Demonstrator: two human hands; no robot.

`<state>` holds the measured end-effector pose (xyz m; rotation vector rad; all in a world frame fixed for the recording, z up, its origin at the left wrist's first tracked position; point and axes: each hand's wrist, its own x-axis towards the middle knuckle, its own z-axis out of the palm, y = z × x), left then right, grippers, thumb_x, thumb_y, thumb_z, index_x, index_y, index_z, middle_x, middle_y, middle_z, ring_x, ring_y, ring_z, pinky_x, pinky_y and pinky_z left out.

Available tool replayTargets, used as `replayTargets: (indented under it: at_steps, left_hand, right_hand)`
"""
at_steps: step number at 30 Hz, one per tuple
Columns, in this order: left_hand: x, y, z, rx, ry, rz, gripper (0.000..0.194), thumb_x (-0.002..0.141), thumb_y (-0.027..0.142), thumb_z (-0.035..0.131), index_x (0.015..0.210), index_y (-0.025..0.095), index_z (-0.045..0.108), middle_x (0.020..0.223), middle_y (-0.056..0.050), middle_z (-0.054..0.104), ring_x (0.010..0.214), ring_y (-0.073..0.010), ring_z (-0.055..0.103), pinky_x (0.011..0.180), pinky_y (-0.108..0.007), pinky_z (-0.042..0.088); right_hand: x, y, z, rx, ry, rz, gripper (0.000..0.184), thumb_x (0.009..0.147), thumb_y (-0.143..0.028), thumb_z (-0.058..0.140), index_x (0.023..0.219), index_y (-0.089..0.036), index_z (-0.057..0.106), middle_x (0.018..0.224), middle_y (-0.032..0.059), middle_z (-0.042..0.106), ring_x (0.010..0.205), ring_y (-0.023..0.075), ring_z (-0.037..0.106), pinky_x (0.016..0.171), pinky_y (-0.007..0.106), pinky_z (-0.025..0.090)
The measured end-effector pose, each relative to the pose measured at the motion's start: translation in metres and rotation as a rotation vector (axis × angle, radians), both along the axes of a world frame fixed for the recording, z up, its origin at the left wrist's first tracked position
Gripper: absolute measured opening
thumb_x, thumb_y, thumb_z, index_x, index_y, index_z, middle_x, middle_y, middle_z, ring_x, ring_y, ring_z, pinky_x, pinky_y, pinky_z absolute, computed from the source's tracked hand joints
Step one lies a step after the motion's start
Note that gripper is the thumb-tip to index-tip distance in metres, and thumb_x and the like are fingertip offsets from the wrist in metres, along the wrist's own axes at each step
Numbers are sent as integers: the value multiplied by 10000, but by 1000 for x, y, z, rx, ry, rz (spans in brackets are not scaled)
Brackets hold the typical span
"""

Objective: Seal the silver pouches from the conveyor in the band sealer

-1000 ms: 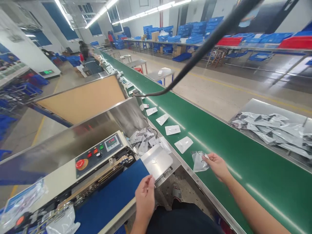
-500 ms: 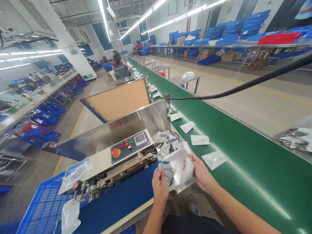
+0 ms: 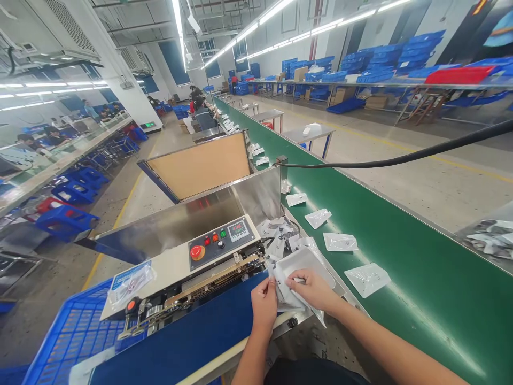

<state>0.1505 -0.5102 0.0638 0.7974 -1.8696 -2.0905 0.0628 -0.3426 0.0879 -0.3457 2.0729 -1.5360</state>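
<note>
The white pouch (image 3: 285, 293) is at the lower centre of the frame, between the two hands, over the near part of a metal plate (image 3: 326, 270). The left hand (image 3: 264, 305) has its thumb and index finger together, clamped on the left edge of the pouch. The right hand (image 3: 310, 291) has its thumb and fingertips together on pouch material, to the right of the left fingertips. A pouch end (image 3: 319, 315) hangs below the right hand; overlap hides whether it belongs to the same pouch.

A pouch heap (image 3: 276, 235) lies at the centre of the frame, beyond the plate and beside the control panel (image 3: 219, 243). The blue belt (image 3: 200, 331) extends from the plate toward the lower left. On the green conveyor (image 3: 417, 299), a line of separate pouches (image 3: 367, 279) runs from right of the hands toward the upper centre.

The blue basket (image 3: 64, 326) stands at the lower left, partly covered by the machine. Blue crates (image 3: 419, 48) are stacked at the upper right, near a red crate (image 3: 459, 75); their contents cannot be made out. At the right edge, a side table (image 3: 463, 233) bears a second pouch pile (image 3: 491, 238).
</note>
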Motion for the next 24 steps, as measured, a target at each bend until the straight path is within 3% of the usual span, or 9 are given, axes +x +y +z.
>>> replayTargets:
  at_steps: [4,9,13,16,18,22,24]
  left_hand:
    - [-20,2,-11,309,-85,102,565,613,652,943,707,118,783,590,-33,663,551,-147,563,553,-250,445]
    - [-38,-6,-14,385,-136,184,528,583,565,974,779,107,799,641,-73,708,592,-188,652,567,-275,494]
    - [-30,-23,-17,384,-128,255,526,571,544,988,788,108,791,649,-70,710,590,-192,664,563,-281,506]
    - [-12,-42,-18,346,-109,328,541,609,562,974,829,101,797,676,-69,720,613,-197,678,599,-300,537]
    - [7,-53,-16,305,-103,405,517,665,545,960,894,109,805,804,-98,772,747,-229,734,709,-328,584]
    - [51,-46,-4,-107,-67,621,527,772,514,922,1168,190,799,1214,-139,789,1145,-295,738,990,-367,588]
    - [60,-25,3,-220,-10,440,561,809,538,892,1242,196,793,1270,-162,782,1185,-319,734,1037,-392,584]
  right_hand:
    - [-19,-3,-9,104,-104,-226,304,719,-497,706,655,-199,691,562,-29,584,547,130,461,525,242,328]
    - [-43,-22,-9,132,-209,-206,346,638,-443,703,510,-244,452,470,-65,403,505,106,349,506,245,257]
    - [-46,-50,-12,149,-175,-137,302,637,-420,717,490,-248,516,455,-51,419,492,123,373,501,255,254]
    - [-40,-61,-12,151,-137,-80,365,673,-466,768,479,-244,553,462,-36,458,494,133,414,506,259,289]
    - [-35,-59,-9,133,-122,-70,441,711,-536,796,489,-234,563,474,-29,481,496,134,437,509,261,307]
    - [-18,-46,4,-7,-157,-168,559,811,-716,733,590,-218,606,508,-13,533,491,134,459,487,260,311]
    - [-7,-45,12,-89,-196,-239,606,817,-788,700,629,-221,599,520,-14,540,490,132,457,480,261,319]
